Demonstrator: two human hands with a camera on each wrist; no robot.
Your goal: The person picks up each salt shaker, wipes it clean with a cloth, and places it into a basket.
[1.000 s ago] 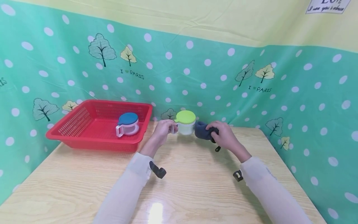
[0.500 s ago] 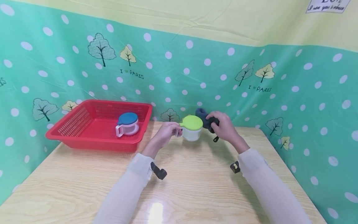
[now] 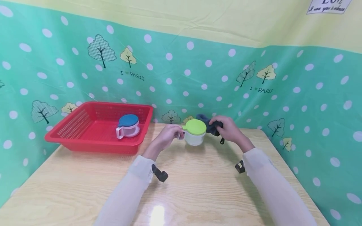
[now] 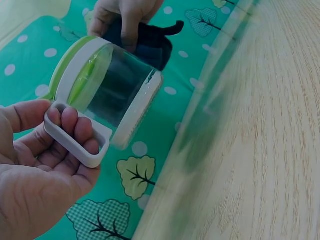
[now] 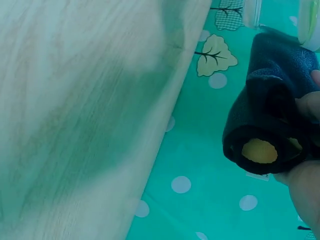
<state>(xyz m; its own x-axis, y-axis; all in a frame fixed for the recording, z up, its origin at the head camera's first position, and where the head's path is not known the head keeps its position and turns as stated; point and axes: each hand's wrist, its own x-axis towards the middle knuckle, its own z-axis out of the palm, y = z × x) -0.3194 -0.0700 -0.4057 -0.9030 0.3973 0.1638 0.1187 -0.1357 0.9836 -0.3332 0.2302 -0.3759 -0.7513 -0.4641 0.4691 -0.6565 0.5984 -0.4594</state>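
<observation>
A clear seasoning jar (image 3: 194,139) with a green lid (image 3: 195,126) hangs low over the back of the table. My left hand (image 3: 169,135) grips its white handle (image 4: 80,137), several fingers through the loop. My right hand (image 3: 228,128) holds a dark blue fleecy cloth (image 3: 204,119) by its black end, from which a small black loop (image 3: 222,141) dangles. The cloth lies against the jar's far right side in the head view. Through the clear wall the dark cloth shows in the left wrist view. Two round openings mark the cloth's black end (image 5: 260,150) in the right wrist view.
A red plastic basket (image 3: 96,145) stands at the back left. Inside it sits a similar jar with a blue lid (image 3: 128,120) and a pale pink handle. A green dotted curtain (image 3: 169,69) hangs along the table's back and right side.
The jar has moved right and a little nearer in my left hand. My right hand has shifted the cloth from beside the jar to its far right side.
</observation>
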